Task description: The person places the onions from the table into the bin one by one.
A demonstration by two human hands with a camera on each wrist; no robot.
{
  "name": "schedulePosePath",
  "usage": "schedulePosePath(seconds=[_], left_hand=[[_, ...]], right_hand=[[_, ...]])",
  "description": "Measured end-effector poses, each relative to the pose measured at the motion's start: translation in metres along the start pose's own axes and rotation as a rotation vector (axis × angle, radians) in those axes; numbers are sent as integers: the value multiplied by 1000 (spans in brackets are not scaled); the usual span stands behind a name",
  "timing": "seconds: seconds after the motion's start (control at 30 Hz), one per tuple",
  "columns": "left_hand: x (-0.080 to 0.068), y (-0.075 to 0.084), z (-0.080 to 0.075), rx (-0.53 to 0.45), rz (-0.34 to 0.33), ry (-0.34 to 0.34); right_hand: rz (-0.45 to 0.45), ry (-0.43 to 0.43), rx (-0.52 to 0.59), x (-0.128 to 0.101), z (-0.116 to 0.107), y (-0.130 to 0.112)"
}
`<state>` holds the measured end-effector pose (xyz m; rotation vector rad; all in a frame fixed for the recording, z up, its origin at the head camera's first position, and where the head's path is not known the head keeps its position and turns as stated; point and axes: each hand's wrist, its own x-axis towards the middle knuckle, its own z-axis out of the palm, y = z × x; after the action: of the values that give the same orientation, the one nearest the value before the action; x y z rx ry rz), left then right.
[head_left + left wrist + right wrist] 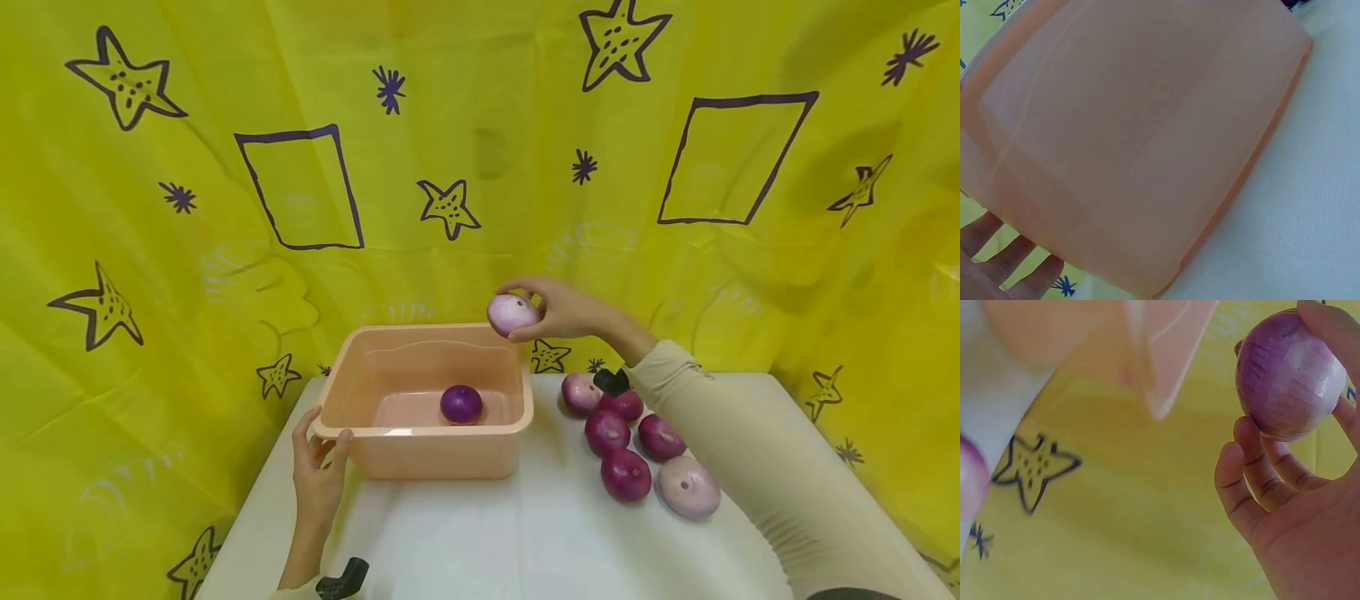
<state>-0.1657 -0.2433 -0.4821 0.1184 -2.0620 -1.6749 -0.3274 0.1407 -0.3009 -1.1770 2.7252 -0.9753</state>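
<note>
My right hand grips a pale pink-purple onion in the air, by the back right corner of a peach plastic basin. The right wrist view shows the same onion between thumb and fingertips. At the basin's front left corner, my left hand holds the rim, thumb in front and fingers at the side. Its fingers appear beside the basin wall in the left wrist view. One dark purple onion lies inside the basin, toward its right.
Several onions, dark red and pale pink, lie grouped on the white table right of the basin, beneath my right forearm. A yellow curtain with drawn stars hangs behind and at both sides.
</note>
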Motion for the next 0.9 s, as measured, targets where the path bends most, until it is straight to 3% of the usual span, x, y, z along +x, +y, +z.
schedulePosePath(seconds=[0.5, 0.73, 0.9], left_hand=[[2, -4, 0, 22, 40, 17], [2, -7, 1, 2, 51, 11], [3, -8, 2, 7, 58, 5]], right_hand=[[-29, -87, 58, 58, 56, -18], [8, -117, 113, 67, 73, -21], [37, -143, 91, 68, 78, -23]])
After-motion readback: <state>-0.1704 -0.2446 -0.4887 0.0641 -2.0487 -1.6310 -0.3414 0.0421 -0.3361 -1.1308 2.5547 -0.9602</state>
